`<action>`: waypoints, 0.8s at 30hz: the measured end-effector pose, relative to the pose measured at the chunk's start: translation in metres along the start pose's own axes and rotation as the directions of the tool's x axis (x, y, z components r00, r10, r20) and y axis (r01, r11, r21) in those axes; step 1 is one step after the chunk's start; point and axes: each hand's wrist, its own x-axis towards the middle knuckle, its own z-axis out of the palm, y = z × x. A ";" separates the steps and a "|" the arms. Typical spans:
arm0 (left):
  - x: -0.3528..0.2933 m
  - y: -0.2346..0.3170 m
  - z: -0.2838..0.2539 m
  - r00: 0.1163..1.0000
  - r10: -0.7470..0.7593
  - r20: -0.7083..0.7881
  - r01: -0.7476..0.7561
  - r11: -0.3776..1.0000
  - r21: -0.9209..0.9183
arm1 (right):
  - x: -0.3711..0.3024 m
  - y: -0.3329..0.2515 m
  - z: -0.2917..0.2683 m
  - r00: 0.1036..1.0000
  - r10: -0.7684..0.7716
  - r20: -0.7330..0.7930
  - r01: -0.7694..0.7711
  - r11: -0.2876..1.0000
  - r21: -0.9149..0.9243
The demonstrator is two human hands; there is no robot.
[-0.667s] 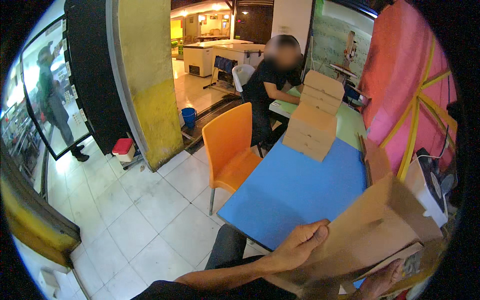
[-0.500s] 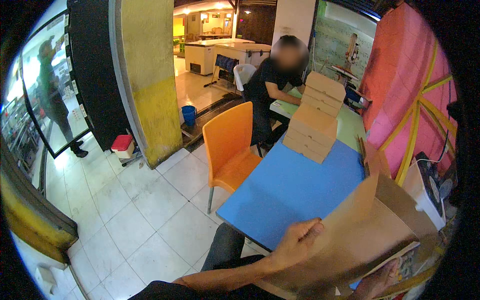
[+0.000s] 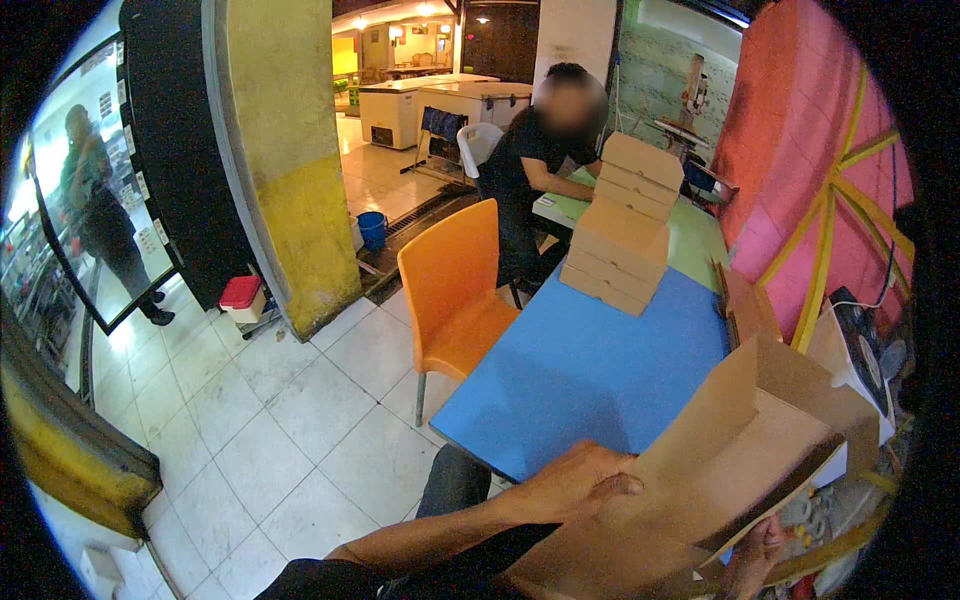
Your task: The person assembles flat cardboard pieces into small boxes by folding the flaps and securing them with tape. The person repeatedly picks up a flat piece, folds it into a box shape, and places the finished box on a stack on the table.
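A brown cardboard box (image 3: 765, 445), partly folded with its side walls raised and one large flap hanging toward me, is between my hands at the near right end of the table. My left hand (image 3: 590, 483) is closed on the left wall of this box, thumb on the near side; some of its fingers are hidden behind the board. Lower right, my right hand (image 3: 757, 553) grips the box's right edge with bent fingers, and its palm is partly covered by the cardboard. Past the box stretches the blue tabletop (image 3: 590, 370).
Stacked brown cardboard boxes (image 3: 618, 245) stand at the table's far end, where a person in black (image 3: 525, 170) sits. An orange chair (image 3: 455, 290) is at the left side. A pink wall (image 3: 800, 170) and a white device (image 3: 850, 350) border the right.
The box's walls now stand more upright, so its inside shows more. My left hand has shifted slightly down and left; my right hand shows more clearly at the edge. The view has turned slightly.
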 end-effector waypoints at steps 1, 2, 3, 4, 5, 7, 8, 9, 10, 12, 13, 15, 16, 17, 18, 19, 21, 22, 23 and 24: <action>-0.001 0.001 0.000 0.998 -0.034 -0.051 0.035 0.999 0.022 | -0.004 -0.006 -0.005 0.993 0.037 0.112 -0.024 0.993 -0.114; 0.000 0.002 0.000 0.995 -0.073 -0.069 0.074 0.997 0.023 | -0.007 -0.010 -0.008 0.973 0.085 0.215 -0.034 0.973 -0.230; 0.001 0.002 0.000 0.990 -0.112 -0.083 0.114 0.993 0.022 | -0.007 -0.012 -0.011 0.949 0.040 0.313 0.054 0.956 -0.288; 0.002 0.002 0.001 0.987 -0.112 -0.114 0.112 0.994 -0.012 | -0.007 -0.012 -0.014 0.945 0.116 0.307 0.037 0.892 -0.451; 0.004 0.001 0.001 0.988 -0.127 -0.090 0.130 0.991 0.031 | -0.006 -0.009 -0.016 0.939 0.189 0.287 0.023 0.799 -0.601; 0.009 -0.003 0.002 0.996 -0.010 -0.094 0.014 0.999 0.037 | -0.005 0.009 -0.020 0.980 0.132 0.150 -0.068 0.925 -0.373; 0.011 -0.006 0.001 0.999 -0.018 -0.034 0.019 0.999 0.037 | -0.002 0.023 -0.021 0.995 0.096 -0.024 -0.099 0.955 -0.280; 0.014 -0.010 -0.001 0.999 0.047 0.010 -0.047 0.999 0.016 | 0.003 0.035 -0.024 0.977 0.074 -0.202 -0.111 0.977 -0.181; 0.016 -0.015 -0.002 0.996 0.060 0.073 -0.059 0.998 -0.006 | 0.009 0.046 -0.028 0.925 0.069 -0.374 -0.106 0.991 -0.079; 0.016 -0.023 -0.003 0.993 -0.052 0.108 0.045 0.997 0.063 | 0.018 0.058 -0.039 0.992 -0.118 -0.042 0.106 0.972 -0.212; 0.016 -0.028 -0.002 0.973 -0.174 0.150 0.161 0.982 0.094 | 0.023 0.062 -0.042 0.997 -0.083 0.005 0.081 0.959 -0.272; 0.016 -0.036 0.000 0.976 -0.200 0.090 0.178 0.962 0.206 | 0.031 0.063 -0.041 0.968 -0.148 0.201 0.218 0.896 -0.387; 0.015 -0.040 0.003 0.979 -0.194 0.062 0.172 0.951 0.258 | 0.032 0.056 -0.044 0.957 -0.157 0.245 0.251 0.871 -0.422; 0.014 -0.044 0.005 0.967 -0.247 0.056 0.245 0.968 0.046 | 0.034 0.059 -0.033 0.968 -0.238 0.081 0.249 0.868 -0.429; 0.014 -0.047 0.007 0.964 -0.262 0.040 0.265 0.950 -0.162 | 0.033 0.053 -0.030 0.974 -0.210 0.085 0.227 0.902 -0.367; 0.012 -0.051 0.009 0.967 -0.253 0.024 0.245 0.898 -0.366 | 0.038 0.047 -0.023 0.979 -0.157 0.129 0.191 0.929 -0.316; 0.009 -0.058 0.014 0.974 -0.225 0.036 0.221 0.892 -0.395 | 0.042 0.035 -0.012 0.987 -0.071 0.144 0.106 0.962 -0.253; 0.009 -0.062 0.017 0.982 -0.184 0.041 0.184 0.892 -0.413 | 0.044 0.031 -0.006 0.993 -0.046 0.112 0.072 0.968 -0.239; 0.010 -0.066 0.021 0.972 -0.231 0.047 0.234 0.926 -0.295 | 0.048 0.027 -0.002 0.999 0.021 0.042 -0.010 0.969 -0.247; 0.010 -0.070 0.023 0.960 -0.274 0.053 0.279 0.944 -0.176 | 0.054 0.023 0.001 0.980 -0.016 0.201 0.076 0.954 -0.291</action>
